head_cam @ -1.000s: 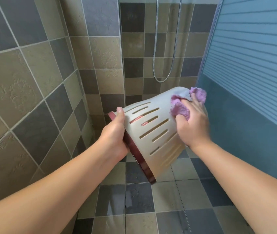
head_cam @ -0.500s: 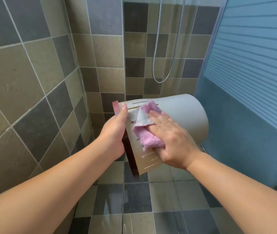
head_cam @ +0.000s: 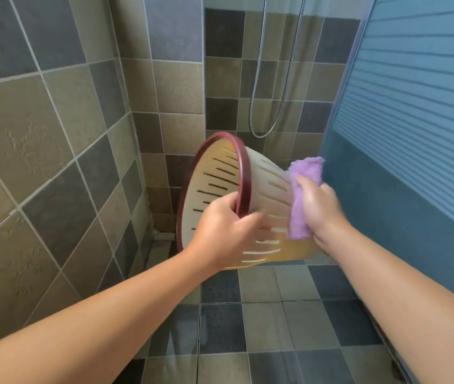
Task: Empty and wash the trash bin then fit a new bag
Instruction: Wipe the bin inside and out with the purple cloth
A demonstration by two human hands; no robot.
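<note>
A cream slotted trash bin [head_cam: 268,189] with a dark red rim is held on its side in mid-air, its open mouth turned left toward the tiled wall. My left hand [head_cam: 226,231] grips the red rim at its lower edge, thumb inside. My right hand [head_cam: 318,209] holds a folded purple cloth [head_cam: 300,198] pressed against the bin's outer wall near its base. The inside of the bin looks bare; its bottom is hidden behind the cloth and hand.
I stand in a tiled shower corner. A metal shower hose [head_cam: 273,79] hangs on the back wall. A blue ribbed panel [head_cam: 414,134] closes the right side. The tiled floor [head_cam: 262,328] below looks wet.
The bin has swung round so its open mouth shows at the left. My left hand shifted along the rim. The cloth moved from near the rim to the bin's right side.
</note>
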